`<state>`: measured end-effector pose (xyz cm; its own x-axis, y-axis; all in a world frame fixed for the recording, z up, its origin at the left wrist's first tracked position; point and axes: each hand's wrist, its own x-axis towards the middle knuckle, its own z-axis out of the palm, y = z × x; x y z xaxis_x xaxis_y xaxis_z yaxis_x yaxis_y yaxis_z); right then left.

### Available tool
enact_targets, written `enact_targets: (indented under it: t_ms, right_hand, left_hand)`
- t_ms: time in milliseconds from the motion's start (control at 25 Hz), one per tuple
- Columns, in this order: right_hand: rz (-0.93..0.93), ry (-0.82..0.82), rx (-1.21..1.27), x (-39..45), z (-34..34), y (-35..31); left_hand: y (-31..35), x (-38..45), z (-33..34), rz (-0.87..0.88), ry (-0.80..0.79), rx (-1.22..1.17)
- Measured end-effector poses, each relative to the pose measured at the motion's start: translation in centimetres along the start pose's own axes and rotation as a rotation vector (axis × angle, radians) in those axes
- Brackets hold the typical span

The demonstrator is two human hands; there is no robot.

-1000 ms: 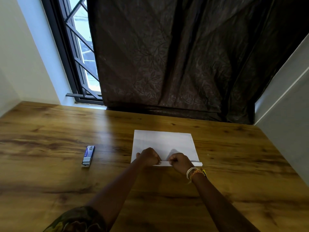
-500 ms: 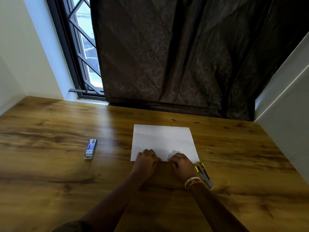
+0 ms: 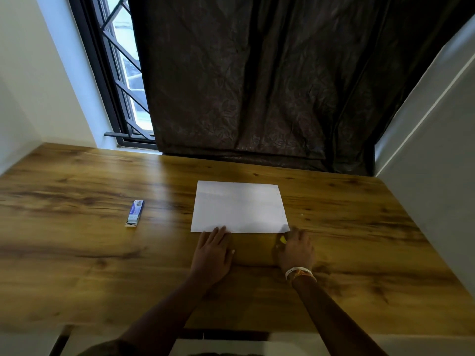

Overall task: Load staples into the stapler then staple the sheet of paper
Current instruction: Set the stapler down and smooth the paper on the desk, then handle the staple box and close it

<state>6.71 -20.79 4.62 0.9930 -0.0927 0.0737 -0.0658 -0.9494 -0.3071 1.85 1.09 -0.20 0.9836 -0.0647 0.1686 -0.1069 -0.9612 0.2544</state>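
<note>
A white sheet of paper (image 3: 240, 206) lies flat in the middle of the wooden table (image 3: 77, 253). My left hand (image 3: 213, 253) rests flat and open on the table at the sheet's near edge, its fingertips touching the paper. My right hand (image 3: 295, 250) is curled over the stapler (image 3: 283, 239) just off the sheet's near right corner. Only a yellow bit of the stapler shows between the fingers; the rest is hidden. A small blue and white box of staples (image 3: 135, 213) lies on the table to the left of the paper, apart from both hands.
A dark curtain (image 3: 257, 86) hangs behind the table's far edge, with a barred window (image 3: 123, 73) at the back left. A grey wall (image 3: 431, 176) borders the table on the right. The table's near edge (image 3: 231, 332) is just under my forearms.
Both hands have come off the paper's near edge. The left hand has opened flat. The right hand has moved right and covered the stapler, which lay bare beside the wrist half a second ago.
</note>
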Motion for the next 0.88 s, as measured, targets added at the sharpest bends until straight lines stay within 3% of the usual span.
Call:
enact_targets:
  t_ms: [280, 560, 880]
  right_hand:
    - [-0.003, -0.049, 0.136, -2.7, -0.6, 3.2]
    - [-0.129, -0.043, 0.321, -5.3, -1.1, 0.3]
    - [-0.281, -0.093, 0.321, -3.8, 1.6, -7.4]
  left_hand:
    - [1.8, -3.9, 0.3, -0.158, -0.141, 0.019]
    - [2.2, -4.6, -1.8, -0.206, -0.206, -0.018]
    - [-2.7, -5.5, -4.5, -0.31, 0.017, -0.215]
